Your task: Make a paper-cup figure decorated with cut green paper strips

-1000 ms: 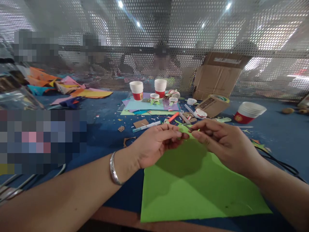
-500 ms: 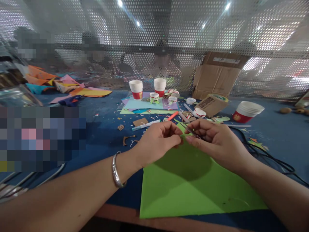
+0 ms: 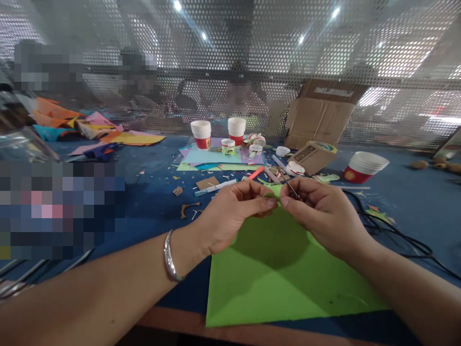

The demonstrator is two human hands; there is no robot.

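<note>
My left hand [image 3: 230,214] pinches a small green paper piece [image 3: 272,195] between thumb and fingers. Fingertips of my right hand [image 3: 324,209] meet the piece's right end. That same hand also holds a small pair of metal scissors [image 3: 292,188], blades pointing up and away; the handles are hidden in the fingers. Below both hands a large bright green sheet [image 3: 273,288] lies flat at the table's front edge. Just beyond my fingers are an orange-red marker [image 3: 255,173] and a white pen with a light-blue tip [image 3: 216,187].
Stacked paper cups [image 3: 200,135] stand at the back; another stack [image 3: 365,167] leans at right. Small cup-bottom pieces [image 3: 295,168] and paper scraps lie around. A cardboard box [image 3: 320,115] stands by the perforated screen. Black cable [image 3: 403,230] runs at right. Coloured sheets [image 3: 137,138] lie far left.
The green piece now shows more clearly between my fingertips. The scissors have turned more upright in my right hand, whose thumb has come against the piece. The view shifted slightly.
</note>
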